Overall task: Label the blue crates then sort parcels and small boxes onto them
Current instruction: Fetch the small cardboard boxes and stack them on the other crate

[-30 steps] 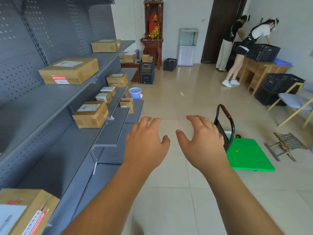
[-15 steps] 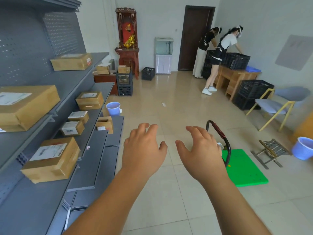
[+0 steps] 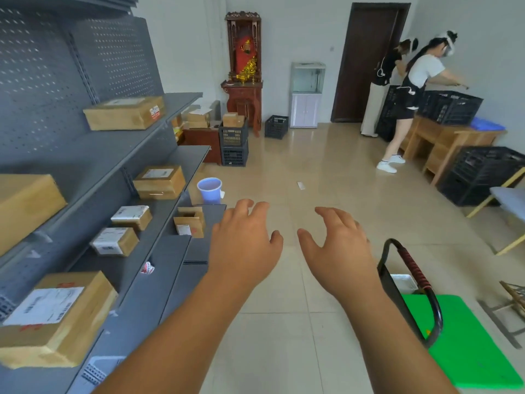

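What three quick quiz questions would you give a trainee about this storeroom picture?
1. True or false: the left hand and the right hand each grip a parcel.
2. Pick one: the trolley deck at lower right is A) red, B) green, C) yellow.
3. Fill in: the pale purple bucket stands on the ____.

Key: 1 false, both hands are empty with fingers spread; 2 B; 3 floor.
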Demonstrator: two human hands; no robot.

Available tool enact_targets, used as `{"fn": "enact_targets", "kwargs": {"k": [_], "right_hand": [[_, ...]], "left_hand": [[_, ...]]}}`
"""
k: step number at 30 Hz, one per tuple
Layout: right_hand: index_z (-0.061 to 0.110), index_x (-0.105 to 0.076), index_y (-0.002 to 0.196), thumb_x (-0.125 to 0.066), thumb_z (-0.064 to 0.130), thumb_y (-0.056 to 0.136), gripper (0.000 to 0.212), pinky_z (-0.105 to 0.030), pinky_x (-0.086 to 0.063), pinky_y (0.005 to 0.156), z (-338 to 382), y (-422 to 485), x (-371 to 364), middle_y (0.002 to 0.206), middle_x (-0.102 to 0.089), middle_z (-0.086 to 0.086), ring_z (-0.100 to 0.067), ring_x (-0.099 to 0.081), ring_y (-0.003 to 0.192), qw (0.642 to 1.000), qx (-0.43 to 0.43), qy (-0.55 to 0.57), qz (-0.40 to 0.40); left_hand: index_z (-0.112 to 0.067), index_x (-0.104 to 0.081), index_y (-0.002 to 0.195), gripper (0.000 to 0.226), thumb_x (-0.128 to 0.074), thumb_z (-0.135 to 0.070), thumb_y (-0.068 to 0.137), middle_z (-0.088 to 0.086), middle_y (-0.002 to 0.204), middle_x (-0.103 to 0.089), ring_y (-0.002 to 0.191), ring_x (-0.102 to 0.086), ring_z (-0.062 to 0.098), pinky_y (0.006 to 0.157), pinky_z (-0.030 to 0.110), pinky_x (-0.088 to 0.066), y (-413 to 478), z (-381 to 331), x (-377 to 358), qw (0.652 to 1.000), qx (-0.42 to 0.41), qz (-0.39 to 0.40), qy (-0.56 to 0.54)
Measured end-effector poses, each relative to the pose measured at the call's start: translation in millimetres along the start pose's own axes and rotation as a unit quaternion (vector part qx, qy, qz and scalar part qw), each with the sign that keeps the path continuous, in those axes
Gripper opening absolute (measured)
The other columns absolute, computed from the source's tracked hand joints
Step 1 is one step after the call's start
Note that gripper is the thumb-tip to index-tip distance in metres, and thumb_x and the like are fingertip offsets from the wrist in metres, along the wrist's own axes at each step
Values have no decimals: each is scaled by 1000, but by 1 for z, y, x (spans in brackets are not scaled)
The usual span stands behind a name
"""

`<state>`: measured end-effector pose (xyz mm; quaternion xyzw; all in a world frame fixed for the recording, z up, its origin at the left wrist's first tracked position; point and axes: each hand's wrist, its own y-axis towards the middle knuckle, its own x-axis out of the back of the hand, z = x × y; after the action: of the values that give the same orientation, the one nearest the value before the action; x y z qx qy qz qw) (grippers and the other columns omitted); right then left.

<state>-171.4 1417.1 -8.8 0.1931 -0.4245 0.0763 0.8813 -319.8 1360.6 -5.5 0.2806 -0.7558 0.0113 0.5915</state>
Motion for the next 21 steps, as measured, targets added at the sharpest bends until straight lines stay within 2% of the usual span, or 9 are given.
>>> {"fn": "enact_targets", "kwargs": {"k": [10,14,21], "right_hand": [[27,-45,145,-54,49,95,56,-44,-35,112,2,141,-82,151,-44,6,-21,-38,139,995,52,-2,88],[27,-44,146,-54,48,96,56,-41,-35,111,17,196,-123,152,-43,7,-20,-38,139,992,64,-3,108],[25,-44,147,-55,47,96,56,-40,-32,113,53,295,-194,152,-44,5,-20,-37,140,991,69,-11,116]], "left_hand": [[-29,-42,147,56,-54,-45,94,-2,150,-43,133,-44,25,109,46,-40,115,37,-50,995,103,7,9],[-27,-42,147,56,-54,-43,95,-1,146,-46,130,-46,24,104,42,-41,169,71,-66,992,122,2,11],[-28,-46,142,52,-55,-43,93,-1,138,-51,124,-50,25,98,43,-47,279,128,-88,993,121,0,-7]]}}
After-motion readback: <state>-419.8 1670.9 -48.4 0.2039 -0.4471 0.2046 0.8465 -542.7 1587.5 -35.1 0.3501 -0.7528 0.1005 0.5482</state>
